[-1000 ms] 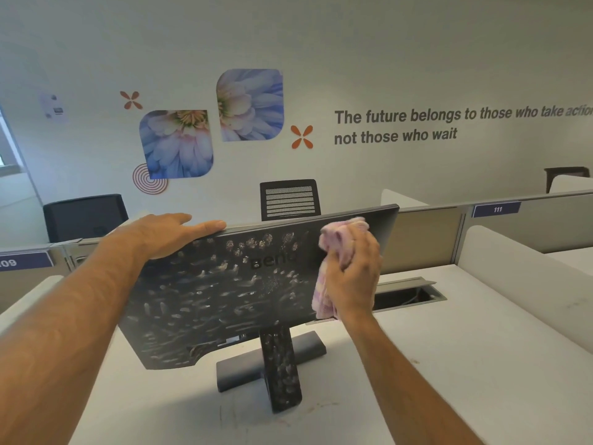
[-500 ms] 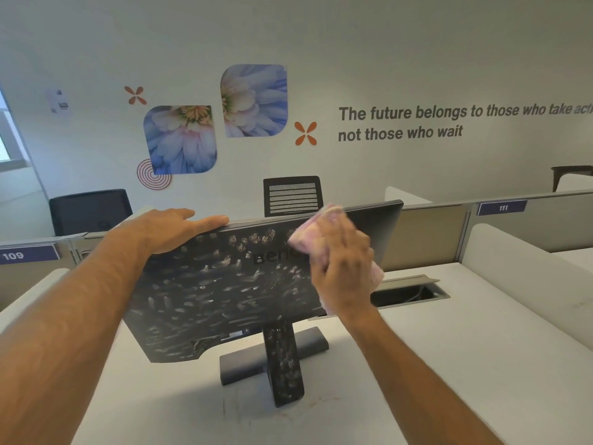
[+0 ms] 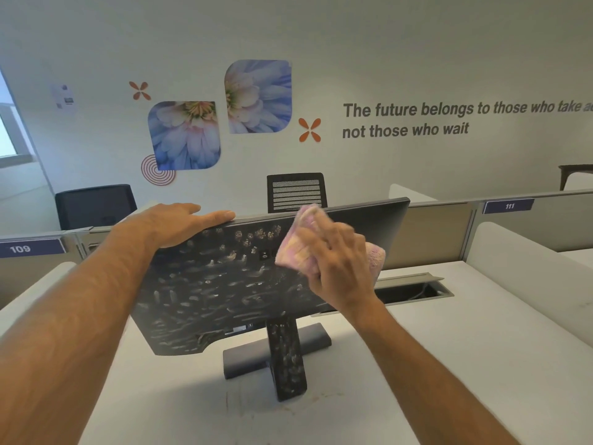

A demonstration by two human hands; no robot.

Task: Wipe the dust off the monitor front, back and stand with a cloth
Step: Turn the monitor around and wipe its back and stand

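A black monitor (image 3: pixel 218 284) stands on the white desk with its back towards me, covered in pale dust smears. Its stand (image 3: pixel 285 358) is smeared too and rises from a dark flat base (image 3: pixel 316 340). My left hand (image 3: pixel 179 223) lies flat over the monitor's top left edge, fingers spread. My right hand (image 3: pixel 333 261) presses a pink cloth (image 3: pixel 298 245) against the upper middle of the back, over part of the logo. The strip of the back to the right of the cloth looks clean. The screen side is hidden.
The white desk (image 3: pixel 449 364) has an open cable slot (image 3: pixel 414 289) behind the monitor on the right. Low partitions (image 3: pixel 529 220) labelled 109 and 111 bound the desk. Office chairs (image 3: pixel 296 191) stand beyond, before a decorated wall.
My right hand has slid the cloth leftwards across the upper back, from near the right edge to the logo. The left hand has stayed on the top edge.
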